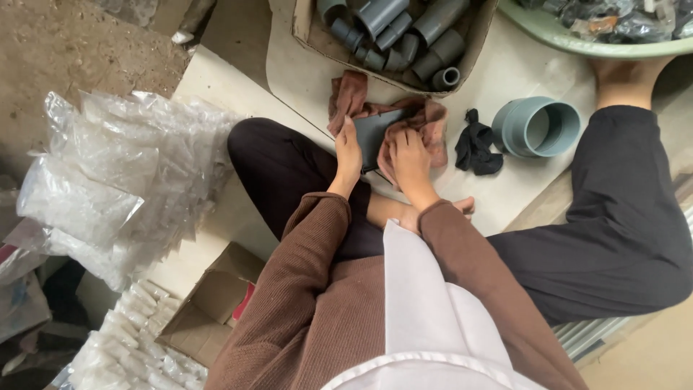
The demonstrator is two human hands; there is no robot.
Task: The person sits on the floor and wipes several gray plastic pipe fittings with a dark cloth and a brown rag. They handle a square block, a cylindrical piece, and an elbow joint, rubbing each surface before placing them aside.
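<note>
- The left hand [348,155] stands edge-up against the left side of a dark flat slab [377,136], fingers pressed along it, steadying it.
- The right hand [410,155] lies on a brown rag [433,123], fingers curled, pressing the rag against the slab's right side.
- The slab sits on a pale board [505,72], just in front of the person's crossed legs, with the rag bunched behind and around it.
- Just right of the rag lies a black cloth [476,148], crumpled.
- Right of that cloth a wide grey pipe coupling [538,128] lies on its side, mouth open toward the right.
- At the far edge an open carton [307,32] holds grey pipe fittings [404,36] heaped together.
- Far right, a green basin [570,40] holds bagged dark parts.
- At the left, a heap of clear plastic bags [123,173] lies on the floor.
- Near left, a small open box [213,300] sits beside rows of white tubes [130,339] in plastic.
</note>
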